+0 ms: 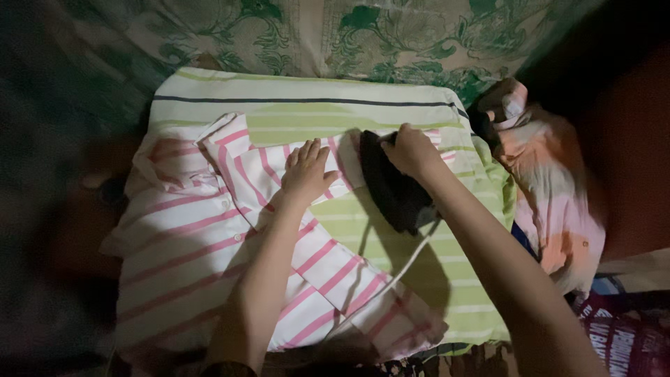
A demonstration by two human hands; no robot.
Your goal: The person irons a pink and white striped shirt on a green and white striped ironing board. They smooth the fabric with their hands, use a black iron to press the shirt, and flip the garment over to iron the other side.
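A white shirt with pink stripes (181, 244) lies spread on a light green striped cloth (391, 244). My left hand (307, 171) rests flat on the shirt's sleeve, fingers together, pressing it down. My right hand (410, 150) grips the handle of a dark clothes iron (394, 188), which sits on the sleeve's end and the green cloth just right of my left hand. A pale cord (391, 276) runs from the iron toward the bottom of the view.
A green floral fabric (314, 35) covers the surface beyond the green cloth. A crumpled orange and pink garment (551, 188) lies at the right. A dark red printed item (621, 335) sits at the bottom right. The left side is dim.
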